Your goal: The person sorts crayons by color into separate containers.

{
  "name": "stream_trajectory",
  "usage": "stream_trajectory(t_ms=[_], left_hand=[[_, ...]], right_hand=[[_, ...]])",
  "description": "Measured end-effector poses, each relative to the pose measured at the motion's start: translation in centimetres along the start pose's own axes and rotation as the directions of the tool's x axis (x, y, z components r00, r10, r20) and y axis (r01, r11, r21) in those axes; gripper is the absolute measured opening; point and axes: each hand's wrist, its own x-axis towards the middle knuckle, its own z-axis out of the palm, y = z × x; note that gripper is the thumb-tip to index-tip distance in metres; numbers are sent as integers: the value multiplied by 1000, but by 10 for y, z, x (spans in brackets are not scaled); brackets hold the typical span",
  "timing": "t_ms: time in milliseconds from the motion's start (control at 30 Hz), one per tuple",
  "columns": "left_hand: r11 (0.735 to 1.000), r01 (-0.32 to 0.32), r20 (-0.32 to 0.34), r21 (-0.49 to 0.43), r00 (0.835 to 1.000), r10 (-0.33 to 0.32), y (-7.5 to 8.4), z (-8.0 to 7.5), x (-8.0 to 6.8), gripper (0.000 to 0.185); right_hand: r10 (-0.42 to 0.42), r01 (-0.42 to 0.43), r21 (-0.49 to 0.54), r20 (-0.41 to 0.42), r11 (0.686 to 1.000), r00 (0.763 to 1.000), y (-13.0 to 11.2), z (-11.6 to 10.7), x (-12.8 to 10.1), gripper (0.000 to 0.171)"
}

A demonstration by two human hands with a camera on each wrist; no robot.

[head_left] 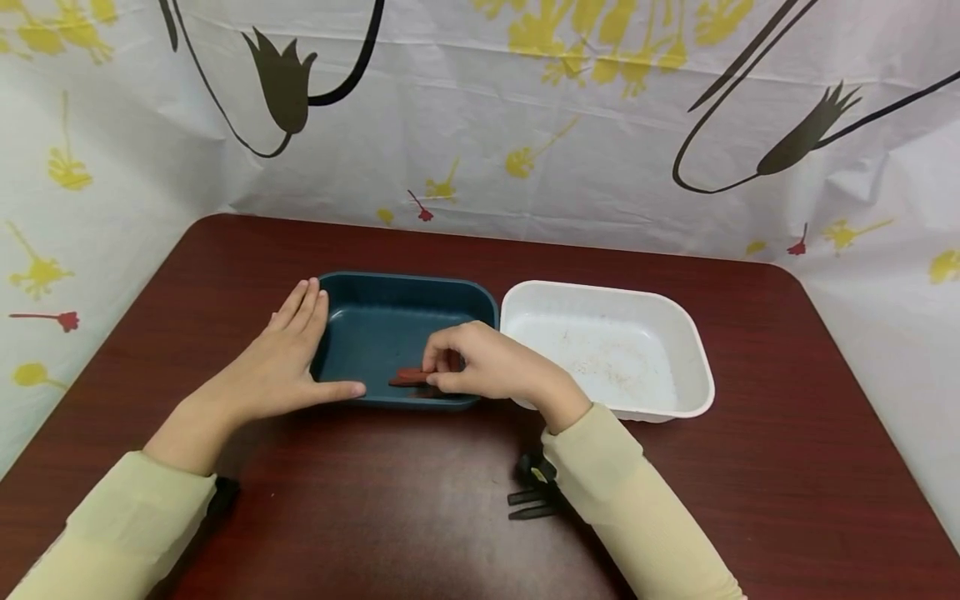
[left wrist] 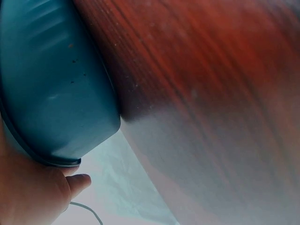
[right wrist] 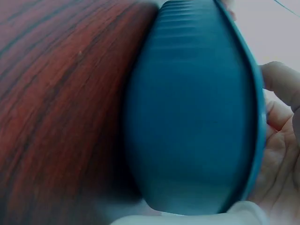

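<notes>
A dark teal tray (head_left: 375, 333) stands on the table. My left hand (head_left: 281, 367) spreads over its left end, straight fingers at the left rim and thumb along the front rim. My right hand (head_left: 480, 362) reaches over the tray's front right part. Between thumb and curled fingers it pinches a thin reddish-brown piece (head_left: 408, 377), whose end points left; the rest is hidden by the fingers, and I cannot tell its kind. In the right wrist view, the tray's outer wall (right wrist: 192, 108) hides what the right hand (right wrist: 279, 136) holds.
A white tray (head_left: 693, 367) with brownish specks on its bottom stands against the teal tray's right end. Dark prongs (head_left: 531, 504) of a partly hidden thing lie beside my right sleeve (head_left: 637, 500). Behind the brown table (head_left: 375, 500) hangs a patterned white sheet (head_left: 480, 108).
</notes>
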Motion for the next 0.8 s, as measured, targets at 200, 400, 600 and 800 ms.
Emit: stream_trajectory(t_ms=[200,400,600,800], left_hand=[[1000,1,1,1,1000,-1,0,0,1,131],[1000,-8,0,12,1000,8,1,-2,1,130],[1000,-15,7,22,1000,15,2,-2,2,130],[1000,-15,8,11,1000,15,1,-1,-2,129]], right_hand=[[14,-14,-64,5,998,1000,6,0,12,4],[78,-75,-127,21,989,997,7,1,20,4],[155,-145,-211,34,967,987,5,2,24,7],[180,-162,-297,35,941,983,3,9,27,6]])
